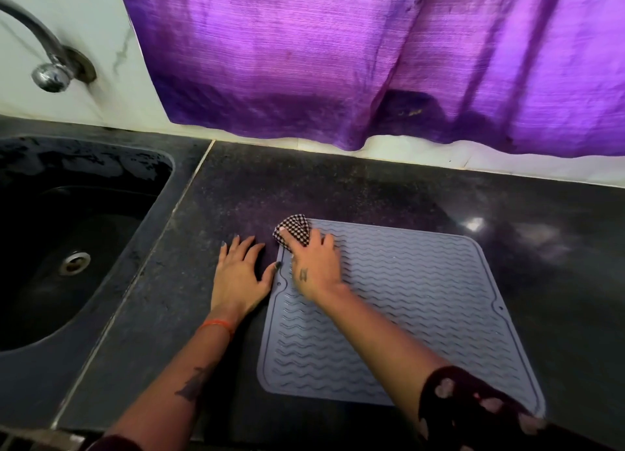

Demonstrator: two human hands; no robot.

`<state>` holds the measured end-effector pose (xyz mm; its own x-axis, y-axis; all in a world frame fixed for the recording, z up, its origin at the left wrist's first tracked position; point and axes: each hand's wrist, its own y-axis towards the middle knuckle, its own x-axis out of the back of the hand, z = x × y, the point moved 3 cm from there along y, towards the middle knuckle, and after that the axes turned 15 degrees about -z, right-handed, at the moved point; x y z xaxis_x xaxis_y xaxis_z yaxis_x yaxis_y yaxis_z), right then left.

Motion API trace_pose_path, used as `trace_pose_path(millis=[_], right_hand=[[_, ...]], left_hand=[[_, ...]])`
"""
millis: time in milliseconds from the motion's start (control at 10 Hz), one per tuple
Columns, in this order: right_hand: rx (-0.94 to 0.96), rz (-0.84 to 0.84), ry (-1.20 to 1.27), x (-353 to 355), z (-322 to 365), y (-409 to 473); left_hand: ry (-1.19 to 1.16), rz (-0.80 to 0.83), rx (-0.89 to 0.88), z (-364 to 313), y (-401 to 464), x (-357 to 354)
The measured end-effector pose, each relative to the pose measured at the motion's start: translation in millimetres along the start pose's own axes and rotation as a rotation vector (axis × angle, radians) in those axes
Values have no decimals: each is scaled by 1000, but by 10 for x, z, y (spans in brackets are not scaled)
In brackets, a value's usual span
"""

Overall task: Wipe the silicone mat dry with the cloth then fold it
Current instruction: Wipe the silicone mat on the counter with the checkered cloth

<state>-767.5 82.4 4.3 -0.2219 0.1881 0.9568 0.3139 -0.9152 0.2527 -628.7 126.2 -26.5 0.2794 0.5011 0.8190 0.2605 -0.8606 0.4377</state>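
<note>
A person stands at a dark stone table, seen from above through a head camera. A grey silicone mat (422, 301) with wavy ridges lies flat on the table, its long axis running from the near right edge away toward the far left. The right hand (316, 264) reaches across to the mat's far left corner and presses a small bunched black-and-white checked cloth (293, 230) there, its fingers (324, 239) spread over the cloth and bent lightly round it. The left hand (240, 271) lies flat on the bare table just beside the mat's left edge, fingers straight and apart, thumb tip touching or nearly touching the mat's rim; it holds nothing. Almost all of the mat stretches away from the cloth toward the right and back toward the person, so the wiping most likely needs to sweep that way. The right hand is the one on the mat. The mat is unfolded. A dark sink (67, 241) sits to the left, a tap (50, 68) above it, and a purple curtain (338, 61) hangs behind
</note>
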Motion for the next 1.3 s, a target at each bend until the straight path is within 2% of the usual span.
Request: trace_pose_path(millis=[100, 200, 300, 400, 500, 700, 900, 1000, 1100, 1200, 1300], right_hand=[[81, 25, -42, -5, -47, 60], [-12, 18, 138, 79, -174, 199], [-162, -78, 90, 84, -311, 131], [-141, -50, -11, -8, -412, 9], [-105, 14, 11, 26, -427, 94], [-293, -82, -55, 102, -769, -130], [-224, 12, 85, 186, -1008, 26], [-296, -73, 11, 233, -1287, -96], [-283, -59, -29, 179, -1383, -190], [-257, -7, 102, 223, -1462, -81], [-337, -96, 42, 321, -1675, -146]], left_hand=[[4, 8, 1, 8, -2, -5], [0, 9, 2, 6, 2, -6], [-6, 6, 2, 9, 6, -5], [-2, 13, -1, 11, 2, -2], [3, 12, -6, 3, -2, 11], [11, 10, -11, 2, 3, 1], [20, 11, -21, 8, 1, -9], [22, 10, -18, 19, 1, -20], [29, 16, -22, 23, 4, -31], [36, 13, -26, 32, 1, -32], [37, 11, -26, 31, 0, -33]])
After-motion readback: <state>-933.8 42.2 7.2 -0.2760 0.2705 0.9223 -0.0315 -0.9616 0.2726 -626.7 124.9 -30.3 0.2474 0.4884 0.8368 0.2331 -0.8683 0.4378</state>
